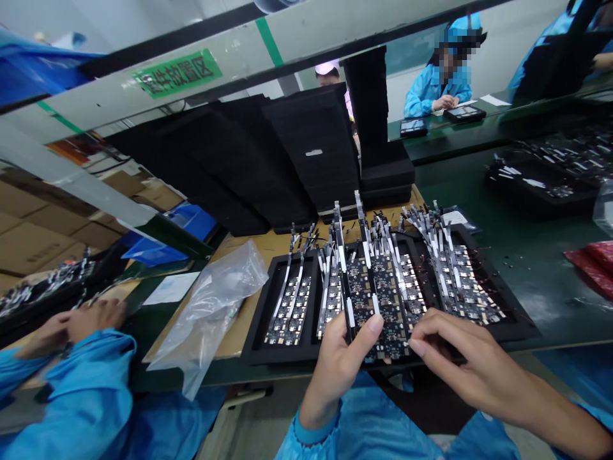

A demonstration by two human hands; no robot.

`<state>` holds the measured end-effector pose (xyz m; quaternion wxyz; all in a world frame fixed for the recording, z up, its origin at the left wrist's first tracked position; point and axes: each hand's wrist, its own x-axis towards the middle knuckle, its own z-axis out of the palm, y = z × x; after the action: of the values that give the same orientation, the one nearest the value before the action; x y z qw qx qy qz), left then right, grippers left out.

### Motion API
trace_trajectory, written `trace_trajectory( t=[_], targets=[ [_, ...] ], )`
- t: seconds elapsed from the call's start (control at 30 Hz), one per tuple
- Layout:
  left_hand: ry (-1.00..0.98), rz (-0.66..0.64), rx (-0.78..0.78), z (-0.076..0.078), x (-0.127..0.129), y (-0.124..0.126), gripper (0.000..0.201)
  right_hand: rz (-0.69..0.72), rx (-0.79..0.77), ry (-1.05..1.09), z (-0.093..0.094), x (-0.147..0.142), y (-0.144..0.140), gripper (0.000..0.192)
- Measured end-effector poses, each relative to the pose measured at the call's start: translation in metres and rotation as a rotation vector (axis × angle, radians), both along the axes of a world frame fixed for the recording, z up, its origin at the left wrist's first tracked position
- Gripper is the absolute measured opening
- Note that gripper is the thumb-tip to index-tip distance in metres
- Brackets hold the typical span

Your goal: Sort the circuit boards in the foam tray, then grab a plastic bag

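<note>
My left hand (342, 364) grips a dark circuit board panel (385, 291), its thumb lying over the front and the other fingers behind. Long black-and-white flat cables stand up from the panel. At the panel's lower right edge, my right hand (460, 358) pinches with thumb and forefinger; the exact spot between the fingertips is hard to make out. Beneath and behind lies a black foam tray (253, 348). More circuit boards (290, 313) with cables rest in its left compartment, and another bundle of boards (464, 281) fills the right side.
Stacked black foam trays (306, 153) rise behind the work. A clear plastic bag (215, 300) lies to the left, beside a co-worker's hands (96, 319). On the right are a red packet (594, 268) and another loaded tray (541, 185). A shelf beam (249, 57) crosses overhead.
</note>
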<state>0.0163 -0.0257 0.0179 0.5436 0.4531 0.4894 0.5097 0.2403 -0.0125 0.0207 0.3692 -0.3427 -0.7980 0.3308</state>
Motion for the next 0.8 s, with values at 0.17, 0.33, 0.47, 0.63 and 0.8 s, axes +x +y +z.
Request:
trace_trajectory(
  t=[0.17, 0.33, 0.47, 0.63, 0.8],
  targets=[
    [-0.021, -0.046, 0.029, 0.002, 0.001, 0.0, 0.016, 0.026, 0.036, 0.01, 0.0, 0.002, 0.0, 0.007],
    [-0.037, -0.041, 0.055, 0.003, 0.002, 0.0, 0.015, 0.009, 0.011, 0.006, -0.002, 0.003, -0.001, 0.006],
    [-0.037, -0.036, 0.081, 0.005, 0.003, 0.0, 0.016, -0.005, -0.028, -0.006, -0.003, 0.002, -0.001, 0.007],
    [-0.06, -0.047, 0.062, 0.005, 0.003, 0.0, 0.017, -0.021, -0.106, 0.003, 0.001, -0.001, -0.001, 0.009],
    [-0.03, -0.037, 0.035, 0.002, 0.002, 0.001, 0.017, -0.006, -0.189, 0.021, 0.008, -0.003, -0.001, 0.013]
  ],
)
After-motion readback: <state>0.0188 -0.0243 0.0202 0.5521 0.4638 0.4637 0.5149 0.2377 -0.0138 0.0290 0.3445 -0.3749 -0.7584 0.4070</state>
